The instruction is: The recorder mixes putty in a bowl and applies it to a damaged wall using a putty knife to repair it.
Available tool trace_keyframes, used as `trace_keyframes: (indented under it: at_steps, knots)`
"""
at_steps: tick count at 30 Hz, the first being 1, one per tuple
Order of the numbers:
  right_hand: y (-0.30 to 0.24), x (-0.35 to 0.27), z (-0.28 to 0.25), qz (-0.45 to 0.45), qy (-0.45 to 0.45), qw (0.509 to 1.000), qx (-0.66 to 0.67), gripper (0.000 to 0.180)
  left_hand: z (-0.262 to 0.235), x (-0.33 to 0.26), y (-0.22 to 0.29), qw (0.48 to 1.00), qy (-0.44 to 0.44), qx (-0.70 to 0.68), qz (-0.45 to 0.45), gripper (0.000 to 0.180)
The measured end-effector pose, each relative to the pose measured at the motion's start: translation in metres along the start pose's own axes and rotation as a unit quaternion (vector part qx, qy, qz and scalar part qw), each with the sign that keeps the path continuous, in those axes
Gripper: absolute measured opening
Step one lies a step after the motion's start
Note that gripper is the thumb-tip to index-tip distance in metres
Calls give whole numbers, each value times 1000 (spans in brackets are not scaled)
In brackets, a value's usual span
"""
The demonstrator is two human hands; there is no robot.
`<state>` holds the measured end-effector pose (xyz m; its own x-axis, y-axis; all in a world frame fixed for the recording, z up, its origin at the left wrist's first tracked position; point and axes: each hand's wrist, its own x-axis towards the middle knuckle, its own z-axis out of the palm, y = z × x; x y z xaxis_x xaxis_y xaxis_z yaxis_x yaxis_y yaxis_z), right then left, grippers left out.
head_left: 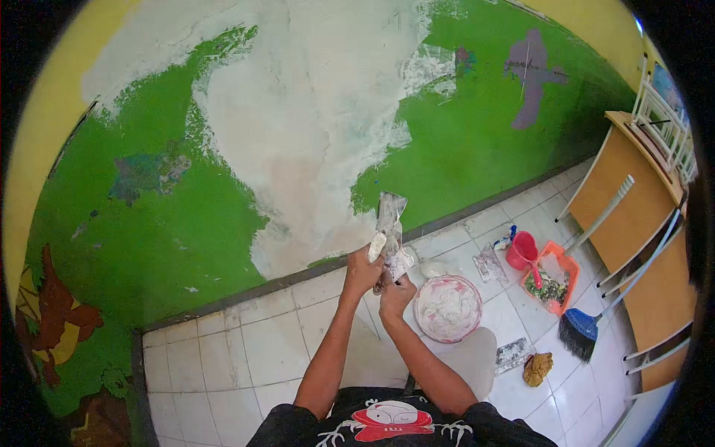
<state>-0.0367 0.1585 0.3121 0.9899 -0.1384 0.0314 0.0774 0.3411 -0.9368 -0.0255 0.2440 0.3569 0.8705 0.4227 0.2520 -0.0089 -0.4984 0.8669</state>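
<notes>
Both hands meet in front of the lower wall. My left hand [363,271] is closed around a putty-smeared scraper with a whitish handle [377,246]. Close against it, my right hand [396,296] grips a putty knife [390,216] whose flat metal blade is streaked with white and points up toward the wall. A lump of white putty [398,262] clings to the tools just above my right fingers. Where the two tools overlap, their edges are hard to separate. Beyond them, a wide pale patch of putty [305,134] covers part of the green wall [462,156].
Right of my hands stands a round tub of white putty [448,308]. Further right are a pink dipper [521,250], an orange bin with debris [567,272], a blue broom [579,331], a smeared metal plate [512,355], a brown crumpled cloth [538,369] and wooden tables [633,194].
</notes>
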Motion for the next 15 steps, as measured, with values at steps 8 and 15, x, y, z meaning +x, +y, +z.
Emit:
trace_keyframes:
  at_steps: [8,15]
  knots:
    - [-14,-2,-1,30,-3,999,-19,14,-1,2,3,997,18,-65,-27,23]
    - [-4,4,-5,17,-3,1000,-17,13,4,11,1,1000,1,11,25,23]
